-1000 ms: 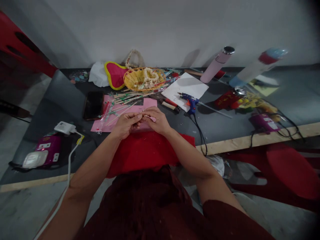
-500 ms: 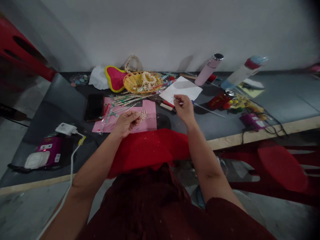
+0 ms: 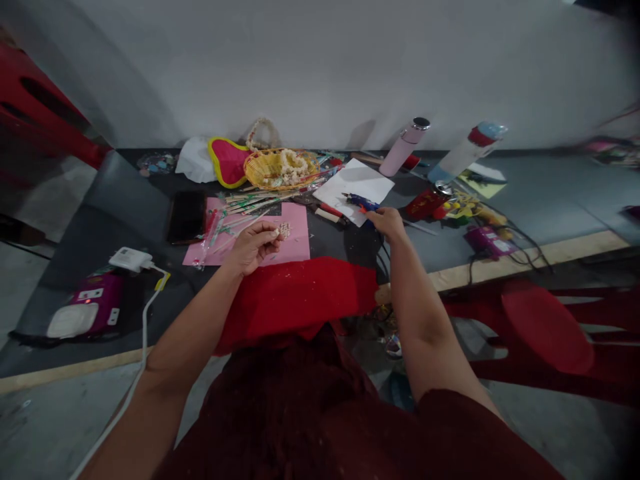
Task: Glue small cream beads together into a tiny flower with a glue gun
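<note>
My left hand is closed in a pinch on a small pale bead, above the pink sheet. Similar little beads lie in a cluster on that sheet, just beyond the fingertips. Over to the right, my right hand is wrapped round the back of a blue glue gun with an orange trigger. Its dark tip points left over a white paper. Part of the glue gun is hidden by the fingers.
Behind the sheet are green-and-cream sticks and a yellow basket holding a pale beaded string. Pliers lie mid-table. A phone is at left; a pink flask, bottle and red can stand right.
My right hand has moved down and right from above the white paper and now holds the glue gun. My left hand keeps its pinch in nearly the same place. The view has shifted slightly.
</note>
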The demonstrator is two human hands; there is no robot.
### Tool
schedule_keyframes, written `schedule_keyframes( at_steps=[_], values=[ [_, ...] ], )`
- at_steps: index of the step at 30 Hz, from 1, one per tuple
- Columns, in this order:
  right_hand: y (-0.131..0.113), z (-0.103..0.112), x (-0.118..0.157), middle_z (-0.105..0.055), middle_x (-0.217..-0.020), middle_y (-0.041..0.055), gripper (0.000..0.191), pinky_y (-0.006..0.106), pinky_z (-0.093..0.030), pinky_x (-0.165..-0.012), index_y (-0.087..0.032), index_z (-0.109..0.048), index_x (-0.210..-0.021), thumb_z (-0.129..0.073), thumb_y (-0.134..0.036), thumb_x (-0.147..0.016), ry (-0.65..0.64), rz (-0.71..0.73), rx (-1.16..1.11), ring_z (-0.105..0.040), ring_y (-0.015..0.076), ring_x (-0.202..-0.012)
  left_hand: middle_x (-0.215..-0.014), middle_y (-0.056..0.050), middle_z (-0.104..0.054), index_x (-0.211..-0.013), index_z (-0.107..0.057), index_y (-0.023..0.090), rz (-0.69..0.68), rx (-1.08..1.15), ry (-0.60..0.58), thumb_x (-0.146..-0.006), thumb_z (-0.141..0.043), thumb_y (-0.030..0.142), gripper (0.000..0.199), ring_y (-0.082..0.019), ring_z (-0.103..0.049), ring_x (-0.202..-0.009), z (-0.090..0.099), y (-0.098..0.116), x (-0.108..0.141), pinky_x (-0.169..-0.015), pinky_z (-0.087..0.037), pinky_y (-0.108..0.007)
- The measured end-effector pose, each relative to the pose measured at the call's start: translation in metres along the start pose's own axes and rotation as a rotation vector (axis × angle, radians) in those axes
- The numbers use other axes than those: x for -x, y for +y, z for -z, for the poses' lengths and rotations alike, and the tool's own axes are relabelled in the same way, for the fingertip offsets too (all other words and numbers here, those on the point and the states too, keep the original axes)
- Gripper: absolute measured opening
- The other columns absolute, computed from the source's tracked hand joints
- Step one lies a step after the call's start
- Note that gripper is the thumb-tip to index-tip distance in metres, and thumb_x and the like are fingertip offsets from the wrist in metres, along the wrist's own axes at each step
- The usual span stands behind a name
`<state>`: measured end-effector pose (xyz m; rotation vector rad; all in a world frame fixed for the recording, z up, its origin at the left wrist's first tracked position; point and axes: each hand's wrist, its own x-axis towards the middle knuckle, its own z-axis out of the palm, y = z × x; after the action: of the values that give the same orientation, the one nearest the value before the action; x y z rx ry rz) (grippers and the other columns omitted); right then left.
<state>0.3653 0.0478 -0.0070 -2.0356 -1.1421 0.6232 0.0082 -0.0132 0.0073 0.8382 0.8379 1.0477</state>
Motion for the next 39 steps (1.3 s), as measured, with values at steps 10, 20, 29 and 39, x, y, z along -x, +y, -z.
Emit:
schedule_keyframes(
  at_steps=[10, 20, 29, 39],
  values=[
    [-0.033, 0.006, 0.053, -0.062, -0.077, 0.0002, 0.025, 0.018, -0.045, -0.045, -0.019, -0.055, -0.084, -0.062, -0.022, -0.061, -0.284, 0.01, -0.85, -0.058, 0.0093, -0.06, -0.073, -0.002, -0.068, -0.085, -0.063, 0.014, -0.017, 0.028, -0.038, -0.061, -0.075, 0.019, 0.027, -0.006, -0.059, -0.054, -0.003, 0.001, 0.003, -0.052, -0.049, -0.017],
    [-0.067, -0.058, 0.134, -0.062, -0.09, 0.0029, 0.032, 0.023, -0.047, -0.054, -0.022, -0.055, -0.096, -0.051, -0.051, -0.084, -0.718, 0.321, -0.798, -0.055, 0.0093, -0.064, -0.077, -0.001, -0.065, -0.086, -0.064, 0.014, -0.025, 0.151, 0.01, -0.067, -0.074, 0.021, 0.023, -0.004, -0.057, -0.057, 0.005, 0.005, -0.001, -0.051, -0.048, -0.014],
    [-0.054, -0.077, 0.143, -0.057, -0.08, 0.0013, 0.036, 0.022, -0.043, -0.054, -0.02, -0.054, -0.088, -0.049, -0.055, -0.084, -0.794, 0.343, -0.787, -0.046, 0.0078, -0.058, -0.072, 0.0, -0.063, -0.075, -0.061, 0.014, -0.033, 0.178, 0.077, -0.071, -0.07, 0.017, 0.01, -0.002, -0.055, -0.055, 0.007, 0.004, -0.007, -0.053, -0.048, -0.011],
    [-0.053, -0.08, 0.143, -0.053, -0.081, 0.0001, 0.029, 0.02, -0.041, -0.053, -0.021, -0.048, -0.088, -0.051, -0.049, -0.086, -0.854, 0.353, -0.886, -0.042, 0.0064, -0.059, -0.068, 0.0, -0.062, -0.073, -0.06, 0.015, 0.007, 0.146, 0.104, -0.073, -0.07, 0.022, 0.012, -0.004, -0.054, -0.052, 0.008, 0.001, -0.008, -0.049, -0.047, -0.013]
  ],
)
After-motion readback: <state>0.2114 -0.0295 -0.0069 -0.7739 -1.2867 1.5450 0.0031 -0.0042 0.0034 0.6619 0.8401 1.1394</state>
